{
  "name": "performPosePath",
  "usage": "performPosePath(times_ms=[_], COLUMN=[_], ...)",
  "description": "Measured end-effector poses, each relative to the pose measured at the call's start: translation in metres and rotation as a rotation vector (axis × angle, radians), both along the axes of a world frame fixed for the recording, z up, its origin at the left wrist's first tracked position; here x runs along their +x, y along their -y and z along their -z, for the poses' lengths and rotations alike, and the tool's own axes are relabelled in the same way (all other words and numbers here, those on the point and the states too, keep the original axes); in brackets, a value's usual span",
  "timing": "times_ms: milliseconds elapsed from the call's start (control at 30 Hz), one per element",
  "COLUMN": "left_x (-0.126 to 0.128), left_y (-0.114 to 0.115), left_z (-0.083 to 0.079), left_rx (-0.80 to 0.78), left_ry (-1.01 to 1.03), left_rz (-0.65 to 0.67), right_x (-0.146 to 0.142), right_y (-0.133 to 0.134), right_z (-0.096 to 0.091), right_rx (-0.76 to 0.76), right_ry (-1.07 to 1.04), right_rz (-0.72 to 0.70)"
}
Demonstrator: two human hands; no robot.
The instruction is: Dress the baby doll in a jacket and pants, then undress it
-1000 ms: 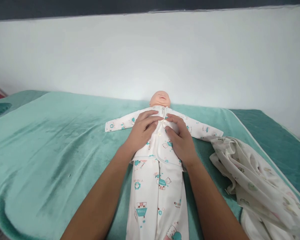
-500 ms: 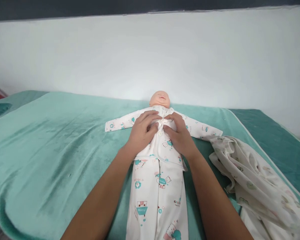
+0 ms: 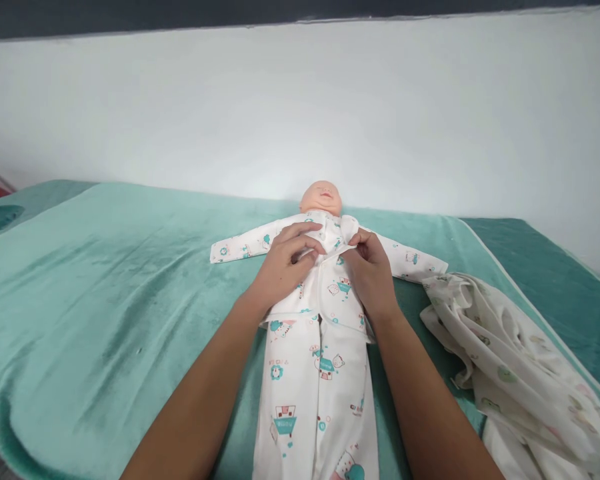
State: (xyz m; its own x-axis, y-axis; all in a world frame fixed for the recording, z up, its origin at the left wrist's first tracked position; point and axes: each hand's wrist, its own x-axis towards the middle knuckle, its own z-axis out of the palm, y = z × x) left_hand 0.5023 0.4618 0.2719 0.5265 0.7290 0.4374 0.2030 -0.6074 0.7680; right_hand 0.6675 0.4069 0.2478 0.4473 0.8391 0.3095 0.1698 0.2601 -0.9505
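Observation:
A baby doll lies on its back in a white printed shirt and matching trousers, its sleeves spread to both sides. My right hand pinches the shirt's front edge between thumb and fingers, pulling that flap up and to the right at the chest. Across the other half of the chest lies my left hand, fingers apart, its fingertips close to the front opening. The buttons are out of sight under the turned-up flap.
A green plush blanket covers the surface under the doll. To the right lies a crumpled white printed cloth, touching the doll's sleeve end. A white wall rises directly behind the doll's head.
My right hand has moved slightly right and lifted the shirt's front flap away from the middle. A button seen earlier is now covered. My left hand has stayed nearly in place.

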Motion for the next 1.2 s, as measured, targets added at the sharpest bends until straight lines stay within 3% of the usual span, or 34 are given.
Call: performPosePath(times_ms=[67,200,367,1000,1200], left_x=[-0.005,-0.017,-0.024,-0.019,-0.022], left_y=[0.0,-0.006,-0.015,-0.01,-0.015], left_z=[-0.005,-0.01,-0.008,-0.009,-0.004], left_rx=[-0.045,-0.088,-0.138,-0.194,-0.225], left_ry=[-0.036,-0.133,-0.095,-0.025,0.055], left_rz=[0.073,0.248,0.359,0.264,0.332], right_x=[0.0,-0.004,-0.008,-0.006,-0.005], right_y=[0.001,0.01,0.018,0.021,0.021], right_z=[0.0,-0.006,-0.011,-0.016,-0.017], right_rx=[0.047,0.158,0.208,0.097,0.103], right_ry=[-0.03,0.107,0.327,0.438,0.433], right_rz=[0.046,0.144,-0.032,-0.163,-0.221])
